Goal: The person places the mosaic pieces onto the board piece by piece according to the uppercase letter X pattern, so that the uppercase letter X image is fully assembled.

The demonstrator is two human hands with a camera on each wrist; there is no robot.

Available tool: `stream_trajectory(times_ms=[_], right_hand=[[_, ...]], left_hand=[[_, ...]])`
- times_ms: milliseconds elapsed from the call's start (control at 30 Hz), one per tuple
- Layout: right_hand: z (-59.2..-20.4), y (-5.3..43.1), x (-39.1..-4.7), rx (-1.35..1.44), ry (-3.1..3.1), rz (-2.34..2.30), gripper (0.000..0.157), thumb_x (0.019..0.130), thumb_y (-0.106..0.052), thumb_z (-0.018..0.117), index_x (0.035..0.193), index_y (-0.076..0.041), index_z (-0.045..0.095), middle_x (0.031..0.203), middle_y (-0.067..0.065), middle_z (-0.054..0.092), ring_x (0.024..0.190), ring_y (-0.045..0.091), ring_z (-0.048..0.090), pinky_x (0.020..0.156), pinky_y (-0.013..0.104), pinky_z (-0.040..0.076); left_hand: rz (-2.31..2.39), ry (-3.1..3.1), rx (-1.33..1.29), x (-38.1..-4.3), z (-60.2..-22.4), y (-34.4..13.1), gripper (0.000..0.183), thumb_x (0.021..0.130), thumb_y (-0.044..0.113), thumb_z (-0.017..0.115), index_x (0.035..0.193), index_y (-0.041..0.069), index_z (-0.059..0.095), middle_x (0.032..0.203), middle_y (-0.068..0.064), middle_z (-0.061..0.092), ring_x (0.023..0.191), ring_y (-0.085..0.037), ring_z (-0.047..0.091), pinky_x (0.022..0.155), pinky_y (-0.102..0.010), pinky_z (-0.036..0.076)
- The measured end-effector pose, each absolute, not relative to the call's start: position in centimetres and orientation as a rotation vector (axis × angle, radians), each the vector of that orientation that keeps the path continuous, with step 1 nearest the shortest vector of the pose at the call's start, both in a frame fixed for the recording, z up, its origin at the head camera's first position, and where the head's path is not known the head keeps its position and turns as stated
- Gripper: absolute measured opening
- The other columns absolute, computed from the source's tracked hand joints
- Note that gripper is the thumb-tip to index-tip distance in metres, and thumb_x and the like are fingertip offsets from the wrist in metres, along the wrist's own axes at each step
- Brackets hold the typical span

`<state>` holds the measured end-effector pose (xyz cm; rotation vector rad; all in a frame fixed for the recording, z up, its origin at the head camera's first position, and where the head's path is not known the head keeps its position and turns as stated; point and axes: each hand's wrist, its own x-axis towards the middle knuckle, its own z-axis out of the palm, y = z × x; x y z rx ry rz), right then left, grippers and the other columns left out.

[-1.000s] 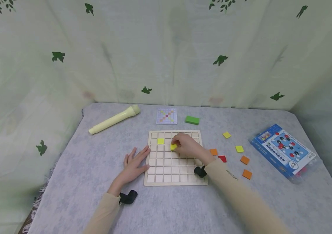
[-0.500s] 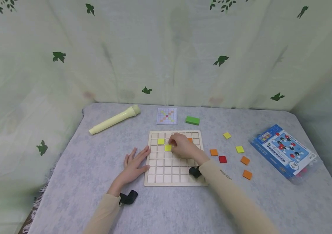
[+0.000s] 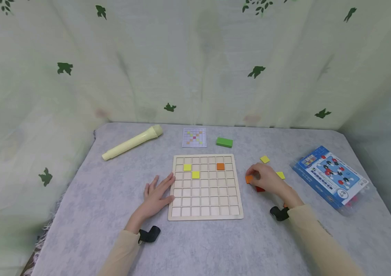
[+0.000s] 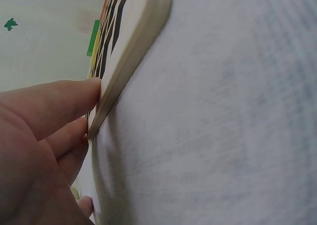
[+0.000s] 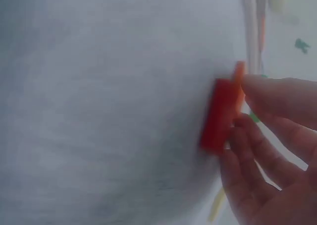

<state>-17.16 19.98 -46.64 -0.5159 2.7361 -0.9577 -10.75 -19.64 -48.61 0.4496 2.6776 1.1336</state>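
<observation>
Two yellow square tiles [image 3: 195, 174] and one orange square tile [image 3: 220, 166] lie on a pale wooden grid board [image 3: 204, 191]; the spread left hand [image 3: 155, 198] touches its left edge, the right hand [image 3: 268, 179] pinches another orange tile [image 3: 248, 179] beside the board

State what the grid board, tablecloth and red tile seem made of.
Grid board: probably wood, matte, by its pale tan edge. Tablecloth: fabric, dull, with fringe at the left. Red tile: perhaps painted wood or plastic, evenly coloured; blur hides its finish.

Soft, diffuse light; the right wrist view is blurry.
</observation>
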Motion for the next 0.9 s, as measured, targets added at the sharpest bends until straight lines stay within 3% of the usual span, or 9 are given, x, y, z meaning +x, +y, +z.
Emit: stream_trajectory(times_ms=[300,600,900], right_hand=[[-46.7,19.4,-17.3,-0.581,2.759,-0.901,0.019,0.08,-0.002,0.073,0.097,-0.007,0.066,0.095,0.003,0.059,0.086,0.02,0.054,0.078,0.038,0.047],[-45.9,13.3,-18.5,-0.654,2.663,-1.016,0.02,0.082,-0.005,0.072,0.101,-0.006,0.066,0.094,0.001,0.058,0.087,0.019,0.053,0.078,0.035,0.045],[-46.0,8.8,-19.4,-0.748,2.733,-0.797,0.017,0.08,0.0,0.07,0.094,-0.006,0.065,0.087,0.001,0.053,0.081,0.018,0.05,0.076,0.032,0.044]], left_hand=[[1.157,2.655,0.444,-10.7,-48.6,-19.7,0.063,0.097,0.022,0.057,0.151,0.011,0.028,0.159,-0.003,0.016,0.142,-0.037,-0.011,0.103,-0.058,-0.017],[1.156,2.662,0.448,-10.7,-48.4,-19.7,0.062,0.097,0.023,0.057,0.151,0.01,0.029,0.158,-0.005,0.017,0.142,-0.038,-0.01,0.103,-0.059,-0.016],[1.16,2.658,0.439,-10.6,-48.4,-19.6,0.063,0.096,0.021,0.058,0.151,0.011,0.029,0.158,-0.004,0.017,0.142,-0.038,-0.011,0.103,-0.058,-0.016]])
